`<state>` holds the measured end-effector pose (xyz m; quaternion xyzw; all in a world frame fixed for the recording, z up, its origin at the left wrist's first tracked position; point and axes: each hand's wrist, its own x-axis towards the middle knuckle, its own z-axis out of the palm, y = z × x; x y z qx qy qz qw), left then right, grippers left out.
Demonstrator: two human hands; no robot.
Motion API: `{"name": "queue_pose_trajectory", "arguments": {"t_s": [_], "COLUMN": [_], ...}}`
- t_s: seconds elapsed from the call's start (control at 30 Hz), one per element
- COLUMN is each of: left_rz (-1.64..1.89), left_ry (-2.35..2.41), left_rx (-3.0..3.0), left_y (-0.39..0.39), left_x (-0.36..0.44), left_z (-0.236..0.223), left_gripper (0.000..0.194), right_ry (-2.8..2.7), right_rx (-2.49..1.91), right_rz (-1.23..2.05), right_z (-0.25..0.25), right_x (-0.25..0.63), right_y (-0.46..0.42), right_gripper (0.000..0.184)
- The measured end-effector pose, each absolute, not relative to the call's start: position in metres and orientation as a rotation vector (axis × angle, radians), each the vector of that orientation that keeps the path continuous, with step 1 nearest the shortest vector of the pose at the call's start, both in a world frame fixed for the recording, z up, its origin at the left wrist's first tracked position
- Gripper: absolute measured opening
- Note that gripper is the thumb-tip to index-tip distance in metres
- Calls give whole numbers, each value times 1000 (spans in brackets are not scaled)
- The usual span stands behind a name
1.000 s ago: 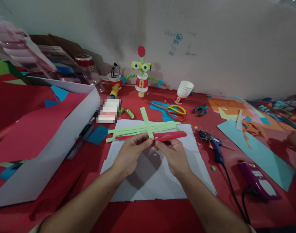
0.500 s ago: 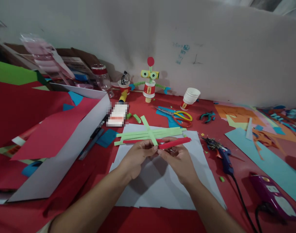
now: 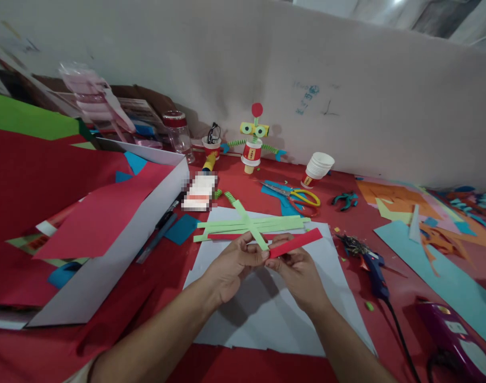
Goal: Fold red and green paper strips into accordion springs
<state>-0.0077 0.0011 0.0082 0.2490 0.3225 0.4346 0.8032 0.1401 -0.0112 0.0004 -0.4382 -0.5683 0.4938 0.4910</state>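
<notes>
Red table (image 3: pixel 342 181), pale wall (image 3: pixel 211 58), and two hands pinching paper strips

Both hands meet over the white paper (image 3: pixel 267 319), their fingertips close together. The left hand (image 3: pixel 233 263) has thumb and fingers pinched on the near end of a green strip (image 3: pixel 258 236), which slants away across a loose bundle of green strips (image 3: pixel 285 222). The right hand (image 3: pixel 299 271) pinches the near end of a red strip (image 3: pixel 296 243), its free end angled up to the right. Another red strip (image 3: pixel 223 237) lies by the bundle, partly hidden by the left hand.

Past the paper, scissors (image 3: pixel 301 198) lie open on blue paper (image 3: pixel 279 205), with pliers (image 3: pixel 345 200) to their right. Nearer, on the right, sit a glue gun (image 3: pixel 374 268) and a purple case (image 3: pixel 458 335), beside a long light-blue sheet (image 3: pixel 438 271). To the left are a blue scrap (image 3: pixel 182 229), pens (image 3: pixel 157 234) and a white box (image 3: pixel 87 298) heaped with coloured paper.

Against the wall stands a cup figure (image 3: pixel 251 153) with big round eyes, folded green arms and a red disc on top. Stacked cups (image 3: pixel 319 166) lean to its right; to its left, a cup (image 3: pixel 211 146) holds glasses (image 3: pixel 214 132), with a red-lidded jar (image 3: pixel 179 135) beyond.
</notes>
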Motion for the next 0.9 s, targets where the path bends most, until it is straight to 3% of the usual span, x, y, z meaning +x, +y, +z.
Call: {"name": "queue_pose_trajectory", "arguments": {"t_s": [0.67, 0.9], "left_rz": [984, 1086], "left_ry": [880, 772], "left_rx": [399, 487], "left_y": [-2, -4], "left_x": [-6, 1], "left_z": [18, 14], "left_gripper": [31, 28], "right_ry": [-1568, -1291], "right_rx": [-1064, -1180], "right_rz": [954, 1030], "right_z": [1, -8], "right_x": [136, 130], "right_y": [-16, -18], "right_gripper": [8, 15]}}
